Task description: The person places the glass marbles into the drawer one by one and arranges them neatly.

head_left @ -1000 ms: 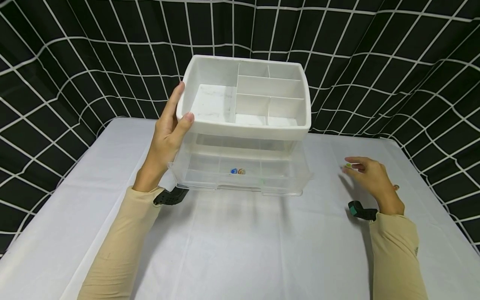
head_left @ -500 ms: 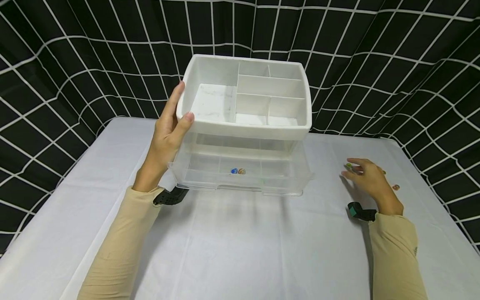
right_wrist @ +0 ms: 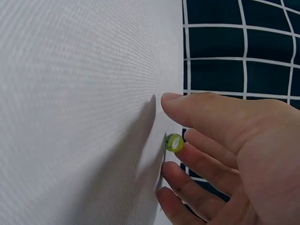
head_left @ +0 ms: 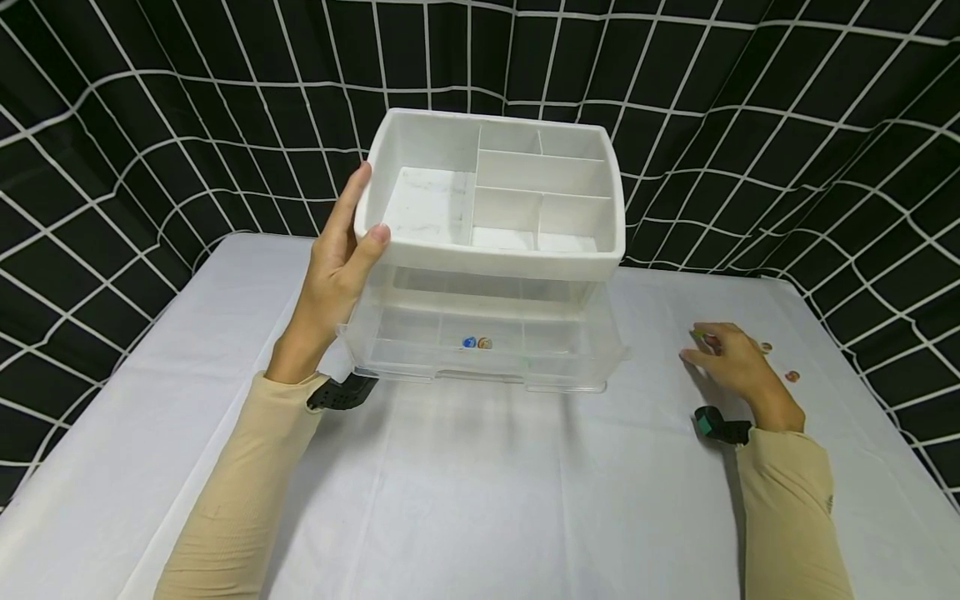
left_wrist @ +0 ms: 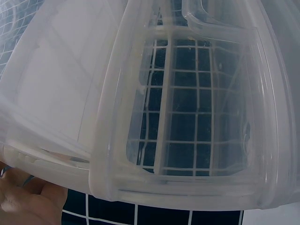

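Note:
My left hand grips the left side of a white organizer, its thumb on the front rim. Below the divided top tray, a clear drawer is pulled out toward me. Inside it lie a small blue round piece and a brown one, side by side. Over the right part of the table is my right hand, thumb and fingers spread apart. A small yellow-green marble-like piece lies between them, close to the index fingertip; the thumb is clear of it. Whether the fingertip touches it, I cannot tell.
Two small brownish pieces lie on the white tablecloth to the right of the right hand. A black cloth with a white grid rises behind the table and along both sides.
My right hand has shifted slightly toward me, and its thumb has lowered. A brownish piece that was hidden behind it now shows. The left hand and the organizer stay in place.

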`<control>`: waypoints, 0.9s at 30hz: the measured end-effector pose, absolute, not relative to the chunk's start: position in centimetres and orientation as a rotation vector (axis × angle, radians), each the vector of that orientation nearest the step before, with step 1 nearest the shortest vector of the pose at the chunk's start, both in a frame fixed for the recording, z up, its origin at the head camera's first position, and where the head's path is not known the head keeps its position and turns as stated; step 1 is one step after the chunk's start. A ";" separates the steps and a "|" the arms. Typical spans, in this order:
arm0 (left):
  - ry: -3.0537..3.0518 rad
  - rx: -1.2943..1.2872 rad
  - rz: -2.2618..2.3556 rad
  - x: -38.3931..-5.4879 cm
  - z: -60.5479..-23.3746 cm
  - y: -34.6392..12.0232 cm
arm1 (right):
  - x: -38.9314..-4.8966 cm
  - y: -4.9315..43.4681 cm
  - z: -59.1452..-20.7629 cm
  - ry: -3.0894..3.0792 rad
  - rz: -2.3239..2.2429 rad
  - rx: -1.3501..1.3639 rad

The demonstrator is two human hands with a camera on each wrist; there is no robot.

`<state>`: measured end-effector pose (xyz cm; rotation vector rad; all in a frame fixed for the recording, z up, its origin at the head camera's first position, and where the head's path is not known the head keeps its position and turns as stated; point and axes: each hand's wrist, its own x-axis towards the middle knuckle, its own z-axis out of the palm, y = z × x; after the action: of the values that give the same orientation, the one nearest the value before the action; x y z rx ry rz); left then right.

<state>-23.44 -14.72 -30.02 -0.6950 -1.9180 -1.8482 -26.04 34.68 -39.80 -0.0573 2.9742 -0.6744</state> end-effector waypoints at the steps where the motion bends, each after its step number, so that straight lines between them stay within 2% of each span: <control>1: -1.922 -0.693 -1.844 -23.4 -30.0 -14.7 | -26.0 34.7 -39.8 2.977 -0.672 -0.066; 27: -1.941 -0.675 -1.840 -23.3 -30.0 -14.7 | -26.0 34.8 -40.0 3.034 -0.732 -0.148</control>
<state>-23.34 -14.72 -29.97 -0.6753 -1.9415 -1.8400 -26.01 34.78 -40.04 -0.1475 3.0335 -0.7318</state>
